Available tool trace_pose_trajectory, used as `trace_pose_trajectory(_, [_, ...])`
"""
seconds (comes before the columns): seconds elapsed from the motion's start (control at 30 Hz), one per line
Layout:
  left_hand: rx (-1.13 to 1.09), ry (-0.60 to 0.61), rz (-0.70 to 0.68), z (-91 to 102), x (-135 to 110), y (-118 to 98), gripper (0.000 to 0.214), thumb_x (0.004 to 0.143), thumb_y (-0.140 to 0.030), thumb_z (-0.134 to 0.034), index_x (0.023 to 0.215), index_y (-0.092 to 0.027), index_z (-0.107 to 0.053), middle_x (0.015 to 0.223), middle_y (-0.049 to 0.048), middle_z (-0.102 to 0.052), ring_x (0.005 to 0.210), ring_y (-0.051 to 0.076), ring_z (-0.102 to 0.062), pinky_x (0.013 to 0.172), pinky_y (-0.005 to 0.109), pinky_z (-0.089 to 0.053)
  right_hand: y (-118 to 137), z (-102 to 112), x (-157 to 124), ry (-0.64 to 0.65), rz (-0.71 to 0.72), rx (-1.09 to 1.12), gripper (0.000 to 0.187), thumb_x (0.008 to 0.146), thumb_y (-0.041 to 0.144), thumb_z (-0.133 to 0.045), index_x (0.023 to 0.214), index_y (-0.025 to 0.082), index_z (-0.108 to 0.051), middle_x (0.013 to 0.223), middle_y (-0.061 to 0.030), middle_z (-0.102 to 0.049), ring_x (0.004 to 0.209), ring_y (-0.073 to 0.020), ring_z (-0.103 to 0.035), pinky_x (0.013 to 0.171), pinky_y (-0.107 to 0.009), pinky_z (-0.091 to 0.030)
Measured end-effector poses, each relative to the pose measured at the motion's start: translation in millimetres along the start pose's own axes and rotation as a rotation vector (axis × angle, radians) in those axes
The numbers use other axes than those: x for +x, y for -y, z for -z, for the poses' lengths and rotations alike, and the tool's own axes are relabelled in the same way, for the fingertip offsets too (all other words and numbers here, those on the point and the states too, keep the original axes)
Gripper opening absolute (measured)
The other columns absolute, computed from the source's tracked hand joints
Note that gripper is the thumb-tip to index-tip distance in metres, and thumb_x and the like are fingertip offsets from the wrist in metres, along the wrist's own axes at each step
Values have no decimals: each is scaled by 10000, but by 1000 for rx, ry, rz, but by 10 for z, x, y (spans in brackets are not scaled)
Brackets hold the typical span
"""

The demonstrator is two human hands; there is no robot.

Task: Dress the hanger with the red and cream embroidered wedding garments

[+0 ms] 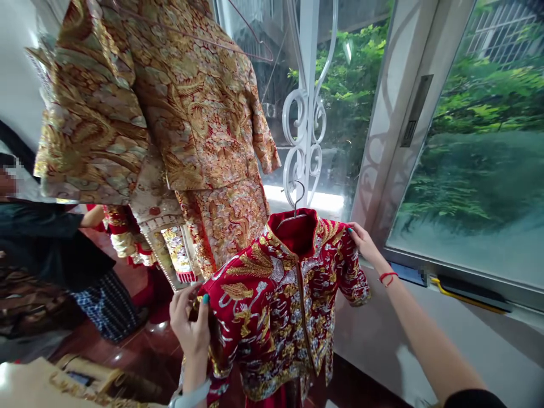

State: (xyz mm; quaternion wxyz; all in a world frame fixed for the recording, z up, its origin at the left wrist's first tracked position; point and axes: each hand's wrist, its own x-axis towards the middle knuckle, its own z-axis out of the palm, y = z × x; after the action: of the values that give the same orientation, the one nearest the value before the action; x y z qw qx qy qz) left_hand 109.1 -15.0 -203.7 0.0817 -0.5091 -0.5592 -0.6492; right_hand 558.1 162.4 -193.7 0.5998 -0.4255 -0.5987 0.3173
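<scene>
A red jacket thick with gold and silver embroidery hangs on a metal hanger low in the middle of the head view. My left hand is closed on the jacket's left sleeve, thumb and fingers pinching the fabric. My right hand grips the jacket's right shoulder, a red string round its wrist. Above and to the left hangs a larger gold brocade jacket with a skirt.
A window with a white scrolled grille fills the right and centre, its sill at hip height. Another person in dark clothes stands at the left. More red and gold garments hang behind. The floor is dark red tile.
</scene>
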Motion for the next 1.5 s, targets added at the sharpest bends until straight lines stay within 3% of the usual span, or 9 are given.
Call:
trace_pose_trajectory(0.1, [20,327,-79,84,234,-273,680,741,-551,-662,1329,-247,-505,1295,104,-588,1195,326,-551,995,458,-457,13,61,12,65,-70,34,496,666,641,-692,925,219,-685,950,-77,-745,861,-262,-664,777,-379,-535])
trace_pose_trajectory(0.23, [185,657,-66,-43,539,-476,656,681,-548,-724,1266,-280,-597,1231,82,-684,1071,348,-660,921,456,-531,75,159,24,129,-209,66,520,668,607,-687,1012,217,-713,908,-117,-764,791,-312,-701,699,-445,-562])
trace_pose_trajectory(0.37, [44,563,-9,-175,475,-362,571,759,-533,-670,1243,-236,-615,1211,92,-693,1124,319,-648,993,455,-503,157,296,-143,182,-299,110,564,732,543,-670,1199,228,-651,1041,-123,-751,800,-298,-713,666,-414,-569])
trace_pose_trajectory(0.6, [-68,275,260,-267,-249,115,847,688,-500,-757,1413,-221,-418,1282,123,-627,1148,321,-621,1000,479,-498,-30,217,-656,-49,45,-120,609,732,339,-707,1307,265,-524,1276,-76,-640,1110,-277,-625,973,-423,-495])
trace_pose_trajectory(0.83, [54,113,161,-399,-325,52,789,742,-455,-729,1423,-218,-410,1314,132,-571,1216,322,-542,1048,504,-438,176,251,-810,24,76,-219,625,823,390,-618,1414,296,-438,1367,-73,-578,1228,-275,-557,1062,-440,-428])
trace_pose_trajectory(0.97, [250,-54,-180,-434,-747,-211,874,714,-332,-785,1466,-253,-347,1418,163,-442,1332,367,-412,1104,585,-350,-85,275,-1238,-62,31,-367,923,714,407,-751,1511,304,-296,1507,-96,-446,1355,-321,-444,1104,-498,-381])
trace_pose_trajectory(1.1, [236,189,-625,-875,-894,-762,608,802,-169,-681,1360,-318,-490,1361,123,-499,1330,324,-432,1110,537,-361,-427,266,-1306,-117,-28,-360,485,818,340,-580,1287,217,-607,1171,-122,-711,1131,-344,-631,995,-524,-466])
trace_pose_trajectory(1.33, [310,529,-850,-1840,88,-2095,492,945,-295,-489,1419,-169,-442,1444,170,-499,1394,317,-377,1160,541,-248,-51,511,-804,284,-147,60,702,617,349,-816,1278,218,-619,1254,-109,-679,1129,-310,-642,943,-456,-527])
trace_pose_trajectory(1.5, [543,839,-882,-2190,463,-2314,294,955,-292,-472,919,-143,-724,901,147,-744,939,287,-655,951,460,-388,117,334,-635,-4,-31,186,610,678,601,-730,1154,225,-672,1195,-127,-701,1056,-271,-668,909,-428,-538])
